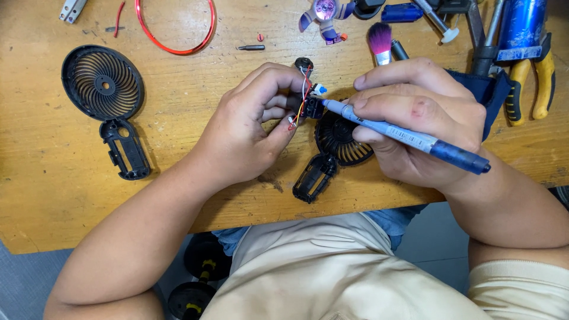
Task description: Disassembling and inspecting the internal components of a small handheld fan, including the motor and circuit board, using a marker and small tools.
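Observation:
My left hand (249,127) pinches a small black motor part (312,106) with red and white wires (303,92) above the wooden table (195,154). My right hand (424,115) grips a blue pen-shaped tool (409,137), its tip touching that part. Beneath my hands lies a black fan grille half (333,145) with its open handle shell (313,178).
A second black fan grille half (105,89) lies at the left. At the back are a red wire loop (175,35), a screwdriver bit (252,47), a purple fan blade (325,16), a pink brush (380,42), a blue cylinder (523,26) and yellow-handled pliers (530,89).

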